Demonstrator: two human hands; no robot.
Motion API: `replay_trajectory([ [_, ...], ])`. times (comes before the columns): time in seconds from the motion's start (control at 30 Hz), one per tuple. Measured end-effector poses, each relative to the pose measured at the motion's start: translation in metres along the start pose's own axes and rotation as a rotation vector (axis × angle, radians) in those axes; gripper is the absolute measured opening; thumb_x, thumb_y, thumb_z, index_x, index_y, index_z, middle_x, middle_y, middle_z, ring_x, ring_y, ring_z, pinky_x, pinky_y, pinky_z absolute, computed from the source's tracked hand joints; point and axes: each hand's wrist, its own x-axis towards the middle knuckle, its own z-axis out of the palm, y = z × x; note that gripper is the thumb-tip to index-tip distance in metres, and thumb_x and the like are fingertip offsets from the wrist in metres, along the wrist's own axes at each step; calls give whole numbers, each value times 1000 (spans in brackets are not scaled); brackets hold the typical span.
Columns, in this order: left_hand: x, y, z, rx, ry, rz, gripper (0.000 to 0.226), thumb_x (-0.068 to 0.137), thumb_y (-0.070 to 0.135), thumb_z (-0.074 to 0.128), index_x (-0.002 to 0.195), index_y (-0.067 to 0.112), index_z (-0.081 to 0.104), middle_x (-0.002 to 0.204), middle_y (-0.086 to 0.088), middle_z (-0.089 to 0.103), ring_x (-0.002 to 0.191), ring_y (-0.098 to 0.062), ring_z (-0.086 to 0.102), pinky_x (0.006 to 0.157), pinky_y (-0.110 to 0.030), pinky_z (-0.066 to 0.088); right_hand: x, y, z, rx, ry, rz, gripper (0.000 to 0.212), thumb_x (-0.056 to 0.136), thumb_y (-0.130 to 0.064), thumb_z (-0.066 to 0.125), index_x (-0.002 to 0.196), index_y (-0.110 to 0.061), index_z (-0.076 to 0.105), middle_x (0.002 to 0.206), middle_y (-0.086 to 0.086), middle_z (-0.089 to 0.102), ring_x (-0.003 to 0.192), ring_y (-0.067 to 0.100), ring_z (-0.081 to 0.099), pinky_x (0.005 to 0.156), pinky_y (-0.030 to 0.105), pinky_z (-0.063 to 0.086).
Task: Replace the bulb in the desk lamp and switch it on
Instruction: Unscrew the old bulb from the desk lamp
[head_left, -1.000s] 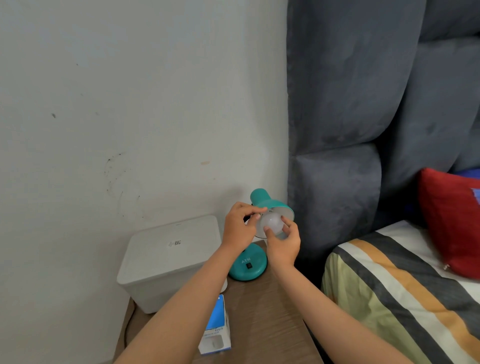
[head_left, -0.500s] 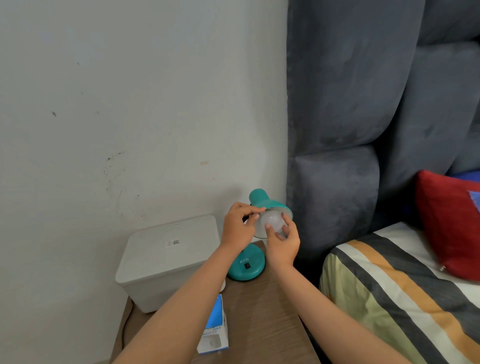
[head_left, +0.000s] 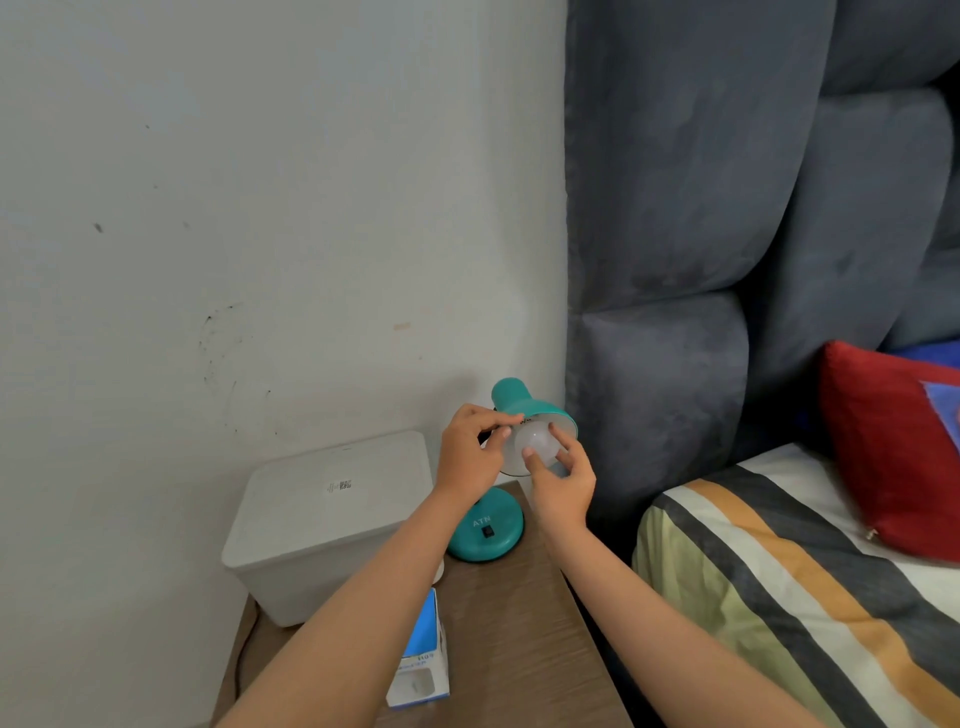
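A small teal desk lamp (head_left: 511, 400) stands at the back of a wooden bedside table (head_left: 498, 618), its shade tilted toward me. A white frosted bulb (head_left: 537, 444) sits inside the shade. My right hand (head_left: 561, 480) grips the bulb with thumb and fingertips around it. My left hand (head_left: 470, 457) pinches the shade's left rim. The lamp's round base (head_left: 488, 530) carries a black rocker switch (head_left: 487, 531). The bulb is unlit.
A white lidded box (head_left: 332, 512) fills the table's back left, against the wall. A blue and white bulb carton (head_left: 421, 662) lies under my left forearm. A grey padded headboard (head_left: 675, 260) and a striped bed (head_left: 779, 587) with a red cushion (head_left: 883, 447) are on the right.
My right fingers have shifted a little around the bulb, as in turning it. My left hand stays on the shade rim. The lamp has not moved.
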Motion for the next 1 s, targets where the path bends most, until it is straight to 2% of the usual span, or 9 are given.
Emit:
replay_trajectory([
  [0.13,-1,1,-1,7,-4,10,23,85,5,61,97,22,72,95,0,58,88,-9,57,77,-2,41,1,0,1,59,30,8,23,81,-9,69,103,-18,68,104,-4,63,107,12,55,87,18,41],
  [0.37,-1,0,-1,17,2,14,23,85,5,61,96,22,72,95,1,58,88,-4,57,77,-2,41,1,0,2,94,60,35,24,81,-7,69,103,-18,68,106,-4,63,107,12,55,94,26,43],
  [0.43,-2,0,-2,17,3,15,24,85,5,61,96,23,72,93,4,58,87,-4,57,77,-2,41,0,0,2,96,58,22,25,81,-6,69,101,-20,68,105,-4,63,105,10,55,91,21,43],
  [0.57,-1,-1,-3,27,3,14,24,85,5,61,96,23,72,94,2,59,87,-5,57,78,-3,42,1,2,3,76,38,-19,26,79,-1,70,98,-18,69,106,0,65,90,-1,58,70,4,47],
  [0.7,1,-1,-4,38,2,12,24,85,6,61,96,24,72,92,7,58,89,-5,57,79,-3,41,2,4,6,7,48,-40,30,74,-5,75,86,-31,69,113,4,63,103,14,61,92,29,51],
  [0.73,1,-2,-5,39,0,9,24,85,6,61,96,23,72,91,8,57,89,-6,58,80,-2,41,2,3,6,-5,47,-40,30,74,-5,76,84,-32,68,115,4,62,105,16,60,93,29,50],
  [0.83,3,-2,-6,46,-4,6,25,84,5,61,95,24,72,93,5,58,89,-7,59,79,-1,41,0,0,4,-24,35,-55,26,75,-2,74,87,-24,68,117,4,59,104,10,55,82,11,44],
  [0.93,4,-2,-6,63,-10,11,24,84,4,61,95,23,72,94,2,59,88,-8,59,77,0,40,0,2,3,-63,34,-73,23,75,-1,74,87,-19,67,118,4,57,100,7,52,70,5,41],
  [1.0,5,-3,-7,65,-10,12,24,84,4,61,96,22,72,94,3,59,88,-8,60,77,0,40,0,4,4,-96,25,-105,23,73,2,74,85,-17,68,118,2,53,101,7,53,71,1,42],
])
